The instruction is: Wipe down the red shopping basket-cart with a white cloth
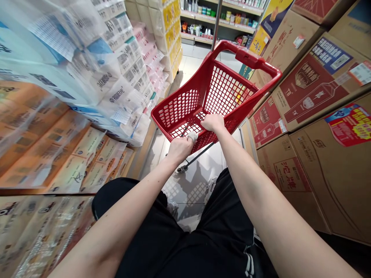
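Note:
A red plastic shopping cart (246,107) with mesh walls stands in front of me, tilted across the view. Its basket looks bare inside. On the rim nearest me, my left hand (180,148) is closed, with a small crumpled whitish thing (193,136) at its fingers, too unclear to name. To the right and slightly farther along the same rim, my right hand (213,122) is closed over the edge, its fingertips hidden inside the basket. The cart's push handle (251,58) is on the far side, away from both hands.
Stacked tissue packs (110,88) and orange packages (37,139) line the left side closely. Cardboard cartons (307,154) are piled on the right. Shelves of bottles and tubes (199,30) stand ahead. Pale floor tiles (188,193) run between, with a cart wheel (182,168) near my feet.

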### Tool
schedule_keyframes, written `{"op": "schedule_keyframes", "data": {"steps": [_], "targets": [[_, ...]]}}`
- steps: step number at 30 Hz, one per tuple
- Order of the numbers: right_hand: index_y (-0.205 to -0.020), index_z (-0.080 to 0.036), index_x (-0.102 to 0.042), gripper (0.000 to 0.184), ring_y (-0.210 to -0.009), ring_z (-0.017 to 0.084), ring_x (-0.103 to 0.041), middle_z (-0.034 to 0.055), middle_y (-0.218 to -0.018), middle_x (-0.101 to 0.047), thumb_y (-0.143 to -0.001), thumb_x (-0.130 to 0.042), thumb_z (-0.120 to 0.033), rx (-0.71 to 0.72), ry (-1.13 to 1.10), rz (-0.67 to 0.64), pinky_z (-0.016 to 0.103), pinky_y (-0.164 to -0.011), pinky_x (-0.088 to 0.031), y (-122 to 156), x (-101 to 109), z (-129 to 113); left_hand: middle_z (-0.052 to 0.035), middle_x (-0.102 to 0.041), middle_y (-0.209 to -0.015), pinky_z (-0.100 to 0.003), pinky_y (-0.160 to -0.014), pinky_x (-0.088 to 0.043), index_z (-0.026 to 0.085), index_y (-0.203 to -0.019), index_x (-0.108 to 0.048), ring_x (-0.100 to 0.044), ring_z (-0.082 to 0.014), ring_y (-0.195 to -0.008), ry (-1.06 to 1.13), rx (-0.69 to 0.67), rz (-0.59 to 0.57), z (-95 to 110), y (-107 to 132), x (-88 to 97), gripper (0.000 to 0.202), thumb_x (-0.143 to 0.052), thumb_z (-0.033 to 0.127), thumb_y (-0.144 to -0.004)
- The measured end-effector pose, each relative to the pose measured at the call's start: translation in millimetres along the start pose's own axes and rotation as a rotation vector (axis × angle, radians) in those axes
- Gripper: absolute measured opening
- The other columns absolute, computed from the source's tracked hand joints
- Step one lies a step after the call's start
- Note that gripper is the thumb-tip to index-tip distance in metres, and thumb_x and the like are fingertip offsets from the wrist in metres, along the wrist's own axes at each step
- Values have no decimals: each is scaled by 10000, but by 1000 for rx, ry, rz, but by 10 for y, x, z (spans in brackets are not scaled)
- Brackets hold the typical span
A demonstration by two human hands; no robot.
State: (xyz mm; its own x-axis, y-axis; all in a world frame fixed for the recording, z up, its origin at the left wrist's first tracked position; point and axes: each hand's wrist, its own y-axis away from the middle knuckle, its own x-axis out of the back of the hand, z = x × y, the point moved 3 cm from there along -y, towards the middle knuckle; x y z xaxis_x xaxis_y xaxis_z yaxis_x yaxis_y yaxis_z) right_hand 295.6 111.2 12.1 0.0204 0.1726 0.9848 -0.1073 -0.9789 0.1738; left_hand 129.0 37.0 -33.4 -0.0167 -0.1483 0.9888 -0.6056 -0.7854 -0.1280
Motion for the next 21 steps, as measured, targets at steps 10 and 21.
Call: {"op": "schedule_keyframes", "data": {"steps": [10,21], "targets": [[-1089,-164,-735,426,-1067,295,-660,150,-1135,-720,-880,-439,-388,14,-28,34,367,-883,-477,-51,-78,0,-179,-696,-897,-357,-756,-486,81,-1000,-617,-683,-273,-882,33,36,-1,45,28,66,448,-280,375,-1022],[-1078,-168,-743,411,-1056,294,-665,148,-1127,-723,-869,-451,-369,15,-37,51,363,-876,-477,-48,-85,2,-145,-695,-988,-331,-728,-505,121,-1117,-565,-689,-258,-894,146,96,-126,76,-88,107,356,-331,368,-1009]]}}
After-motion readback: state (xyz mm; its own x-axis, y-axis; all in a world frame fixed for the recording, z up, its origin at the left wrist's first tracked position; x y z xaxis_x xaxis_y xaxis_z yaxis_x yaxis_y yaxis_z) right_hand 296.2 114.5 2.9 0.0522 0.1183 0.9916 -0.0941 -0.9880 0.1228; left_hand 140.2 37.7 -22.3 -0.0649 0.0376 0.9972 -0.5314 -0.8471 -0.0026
